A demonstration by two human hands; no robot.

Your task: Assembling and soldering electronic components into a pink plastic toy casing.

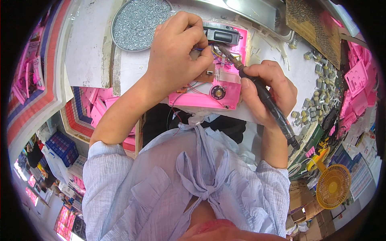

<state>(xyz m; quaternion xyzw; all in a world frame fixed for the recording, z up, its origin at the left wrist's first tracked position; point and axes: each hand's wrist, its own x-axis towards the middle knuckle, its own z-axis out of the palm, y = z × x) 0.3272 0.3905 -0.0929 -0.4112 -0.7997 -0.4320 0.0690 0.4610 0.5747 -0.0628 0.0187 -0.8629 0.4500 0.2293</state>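
Note:
A pink plastic housing (181, 99) lies on the work table before me, with thin wires, a small round speaker (218, 92), a brown circuit board (207, 76) and a black box-shaped part (221, 36) in it. My left hand (181, 52) is over its left side, thumb and fingers pinched at a thin wire; the fingertips are partly hidden. In my right hand (275, 86) is a black-handled soldering iron (267, 98), held like a pen. Its tip reaches the wires and metal parts below the black part, close to my left fingertips.
A round tray of small metal screws (140, 24) stands at the far left. A metal tray (261, 14) and a brown board (313, 32) lie at the far right. Several small motors (315, 96) cover the table's right side, beside pink shells (358, 80). A yellow fan (333, 186) stands lower right.

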